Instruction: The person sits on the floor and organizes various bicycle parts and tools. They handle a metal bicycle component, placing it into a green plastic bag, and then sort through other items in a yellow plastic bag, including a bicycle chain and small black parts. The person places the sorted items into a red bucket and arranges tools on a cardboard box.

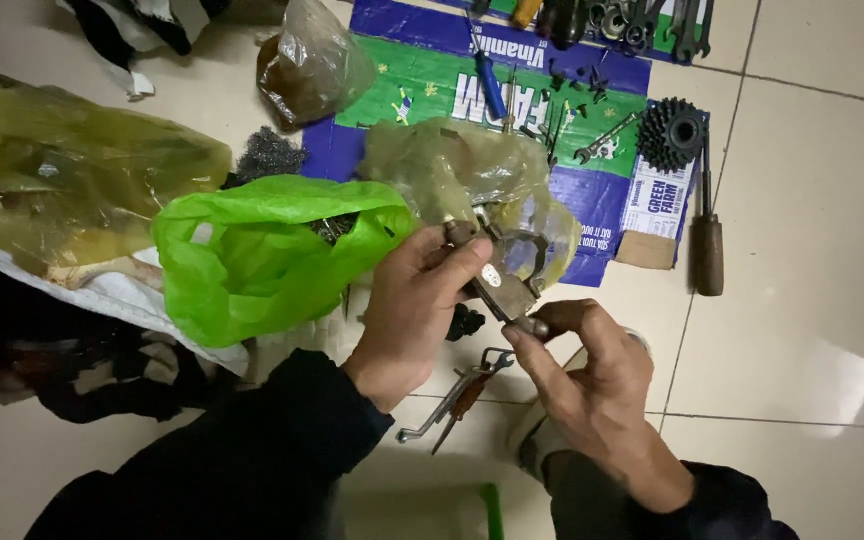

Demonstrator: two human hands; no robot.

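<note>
Left hand (414,310) is clamping thumb and fingers round the upper end of a rusty brake caliper (500,270); right hand (592,375) is pinching its lower end; caliper is hanging above the floor (802,250), beside a green plastic bag (252,250); wrenches (457,395) are lying untouched below.

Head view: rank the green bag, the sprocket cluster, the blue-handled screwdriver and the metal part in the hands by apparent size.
1. Green bag, clearly largest.
2. Metal part, though it is nearer the camera, which inflates it.
3 and 4. Sprocket cluster and blue-handled screwdriver: too alike to rank, one round, one long and thin.
</note>
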